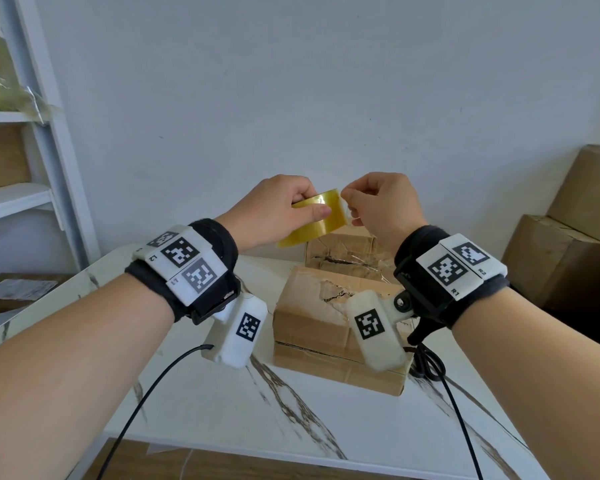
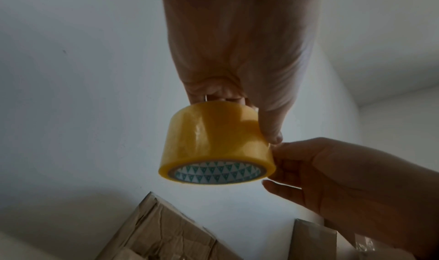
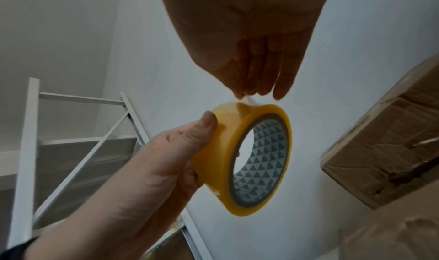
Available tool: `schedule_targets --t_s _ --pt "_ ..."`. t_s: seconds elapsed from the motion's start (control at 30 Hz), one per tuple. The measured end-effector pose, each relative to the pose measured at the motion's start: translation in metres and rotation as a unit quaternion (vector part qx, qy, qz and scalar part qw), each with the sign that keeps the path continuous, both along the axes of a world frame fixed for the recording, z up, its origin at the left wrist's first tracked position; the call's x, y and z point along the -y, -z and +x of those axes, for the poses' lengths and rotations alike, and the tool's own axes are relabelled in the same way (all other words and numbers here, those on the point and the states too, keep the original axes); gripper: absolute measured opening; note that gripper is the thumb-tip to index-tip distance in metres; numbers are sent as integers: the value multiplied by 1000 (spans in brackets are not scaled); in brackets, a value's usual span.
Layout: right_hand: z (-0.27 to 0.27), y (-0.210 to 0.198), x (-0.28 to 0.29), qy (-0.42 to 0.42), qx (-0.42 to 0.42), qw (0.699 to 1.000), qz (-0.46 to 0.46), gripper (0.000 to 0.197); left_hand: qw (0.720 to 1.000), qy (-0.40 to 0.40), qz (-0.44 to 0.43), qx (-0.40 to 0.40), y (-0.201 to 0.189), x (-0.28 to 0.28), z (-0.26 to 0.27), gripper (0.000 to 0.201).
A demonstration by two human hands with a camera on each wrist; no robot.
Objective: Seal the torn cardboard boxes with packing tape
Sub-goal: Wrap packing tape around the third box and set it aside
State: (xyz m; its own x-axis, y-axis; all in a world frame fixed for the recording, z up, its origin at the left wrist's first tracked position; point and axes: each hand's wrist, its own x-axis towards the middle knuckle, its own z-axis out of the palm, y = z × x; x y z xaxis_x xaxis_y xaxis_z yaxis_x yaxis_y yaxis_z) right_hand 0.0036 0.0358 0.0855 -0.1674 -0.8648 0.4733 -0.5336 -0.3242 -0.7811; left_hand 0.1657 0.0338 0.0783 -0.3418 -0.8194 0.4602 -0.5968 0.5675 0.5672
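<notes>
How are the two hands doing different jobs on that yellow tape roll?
The left hand grips the tape roll across its width; the right hand only pinches the loose tape end at the rim. The left thumb lies flat on the roll; the right fingertips bunch together. Both are raised above the torn boxes.

A storeroom: stacked cardboard boxes (image 1: 565,237) by white shelving (image 1: 32,150) and a marble-topped table (image 1: 291,417)

The tape roll (image 1: 314,218) hangs above the surface (image 1: 291,420), over the far box (image 1: 343,251), between the left hand (image 1: 274,211) at 9 o'clock and the right hand (image 1: 383,206) at 3 o'clock. The near box (image 1: 326,327) sits on the surface at 6 o'clock of the roll, touching the far box behind it. A shelf unit (image 1: 32,161) stands at 9 o'clock; stacked boxes (image 1: 568,244) stand at 3 o'clock, off the surface.
</notes>
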Motion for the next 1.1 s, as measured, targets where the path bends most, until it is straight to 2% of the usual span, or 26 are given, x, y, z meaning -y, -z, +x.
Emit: schedule_targets --t_s 0.13,0.2,0.37,0.57,0.77,0.83,0.93,1.0,1.1 --pt "2 -1 -6 -28 -31 999 18 23 999 -14 25 -19 -5 2 4 24" --pt "0 -1 -10 -39 -21 999 31 22 999 -12 42 -6 -8 1 5 28" --pt "-2 -6 -18 -3 -7 1000 18 8 999 -9 42 -1 -9 -3 2 24" --pt "-6 -1 -20 -7 -35 999 -5 31 999 -13 47 -18 -8 -4 4 28" --pt "-9 1 -21 -29 -31 999 27 24 997 -13 70 -40 -7 -4 6 31" --pt "-10 2 -20 -30 -19 999 28 23 996 -7 76 -47 -6 -4 6 32" --pt "-9 2 -20 -33 22 999 25 12 997 -5 68 -37 -5 -2 4 30" --pt "-8 2 -16 -29 61 997 35 22 998 0 62 -24 -4 -3 2 26" --pt "-7 1 -13 -2 62 997 47 18 999 3 49 2 -3 -3 -1 22"
